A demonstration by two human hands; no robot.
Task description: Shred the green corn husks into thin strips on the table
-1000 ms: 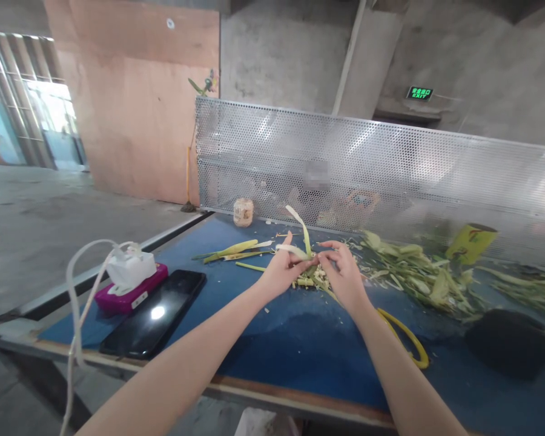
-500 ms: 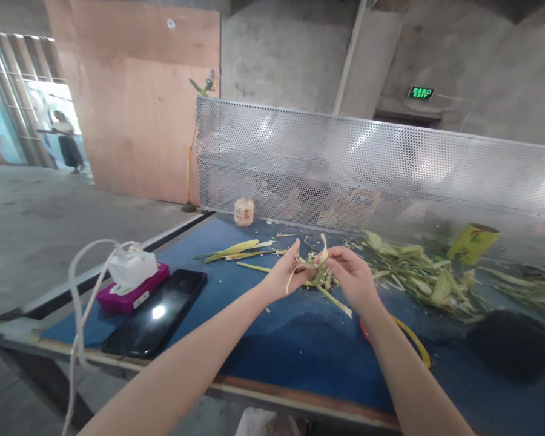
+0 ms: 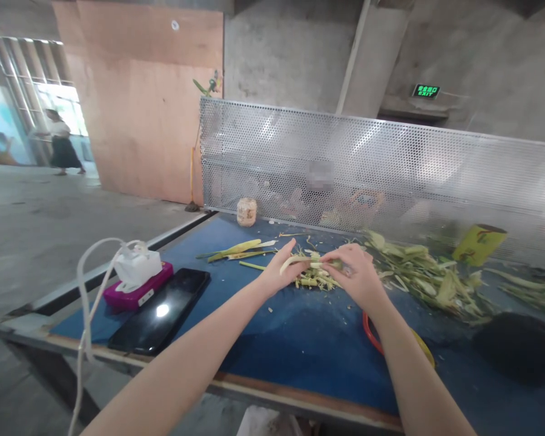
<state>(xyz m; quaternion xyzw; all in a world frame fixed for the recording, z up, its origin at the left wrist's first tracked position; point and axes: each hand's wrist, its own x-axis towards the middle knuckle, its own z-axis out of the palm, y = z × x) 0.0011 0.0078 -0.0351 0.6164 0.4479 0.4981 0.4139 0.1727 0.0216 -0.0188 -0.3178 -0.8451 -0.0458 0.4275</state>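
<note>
Between my two hands a pale green vegetable stalk [image 3: 315,264] is held roughly level. My left hand [image 3: 281,266] grips its left part, and a pale curved end shows beside the thumb. At the right end, my right hand [image 3: 352,269] pinches it between thumb and fingers. Just below the hands lies a heap of short cut stalk pieces [image 3: 315,280] on the blue table [image 3: 277,348]. Several longer yellow-green stalks [image 3: 236,248] lie to the left of my left hand.
A pile of leafy trimmings [image 3: 429,278] and a yellow can [image 3: 479,244] stand on the right. Under my right forearm is a red ring-shaped rim [image 3: 371,334]. A phone [image 3: 161,312] and a purple box [image 3: 138,290] with a white cable lie left. Perforated metal sheeting [image 3: 272,151] borders the back.
The stalk that pointed down toward the right is now level between my hands. The leafy tip that stuck up no longer shows. The distant person has turned or stepped.
</note>
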